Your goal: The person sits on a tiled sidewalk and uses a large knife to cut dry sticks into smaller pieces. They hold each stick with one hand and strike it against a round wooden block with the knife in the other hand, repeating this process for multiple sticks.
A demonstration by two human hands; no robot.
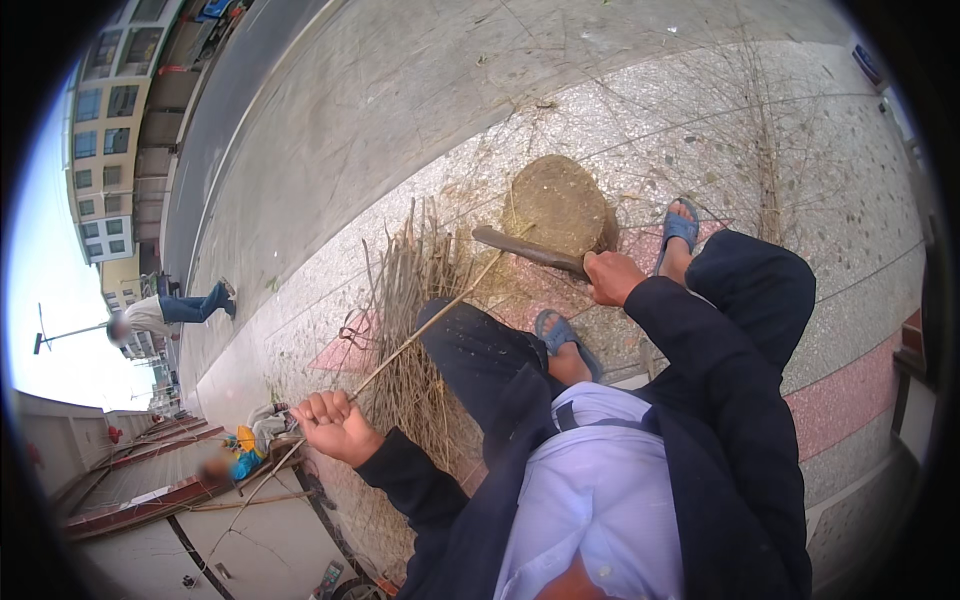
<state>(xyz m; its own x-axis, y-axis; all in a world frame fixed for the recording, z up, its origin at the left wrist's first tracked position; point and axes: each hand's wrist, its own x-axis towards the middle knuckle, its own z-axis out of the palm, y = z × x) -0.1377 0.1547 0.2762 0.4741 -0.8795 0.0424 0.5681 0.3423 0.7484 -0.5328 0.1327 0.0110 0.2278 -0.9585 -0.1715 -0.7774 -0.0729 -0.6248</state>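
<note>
My left hand (pixel 337 427) is closed around a long thin branch (pixel 427 324). One end of the branch reaches the edge of a round wooden chopping block (pixel 555 196); the twiggy end trails behind my hand toward the lower left. In my right hand (pixel 613 277) is a dark, curved chopping tool (pixel 525 248), perhaps a billhook, its grip hidden by my fingers. The tool lies over the near side of the block, beside the branch tip. A pile of cut sticks (pixel 416 274) lies left of the block, next to my knee.
Loose twiggy branches (pixel 763 142) lie on the paving at the right. My sandalled feet (pixel 566 345) are close to the block. A person (pixel 169 309) stands by the road at the left; another person (pixel 251 457) sits lower down, near cabinets (pixel 255 544) and a remote control (pixel 328 577).
</note>
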